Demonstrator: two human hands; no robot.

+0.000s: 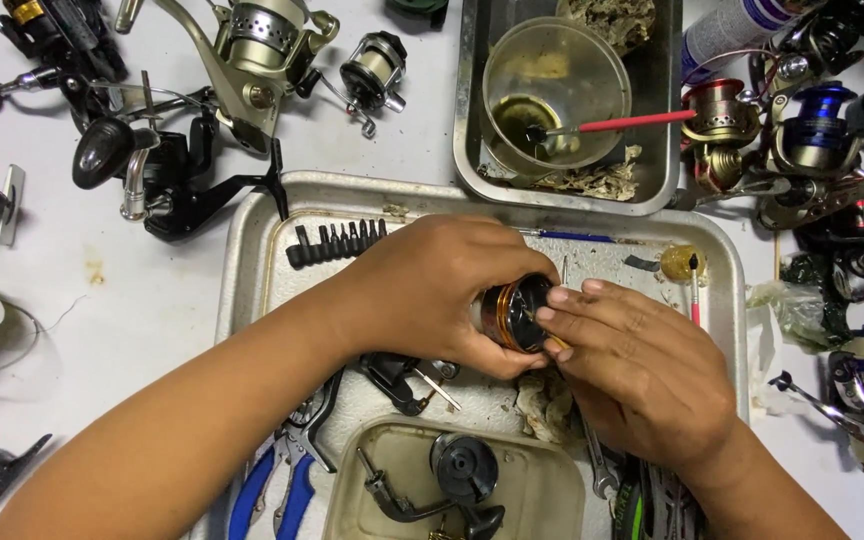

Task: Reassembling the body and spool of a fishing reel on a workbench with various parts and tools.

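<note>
Here the left hand [432,290] clenches a small black-and-orange metal reel spool [514,312]; the right hand's [642,370] fingers [567,300] pinch its face; it may slip into the dented metal tray [242,250].

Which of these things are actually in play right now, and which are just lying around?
In hand:
left hand
right hand
orange-and-black spool, gripped between both
metal tray beneath them

Lying about:
bit strip
blue-handled pliers
plastic cup with red-handled brush
black reel
blue reel

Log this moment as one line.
left hand: grips spool | right hand: fingertips on spool face | place: over metal tray | nearby: bit strip, pliers
</note>
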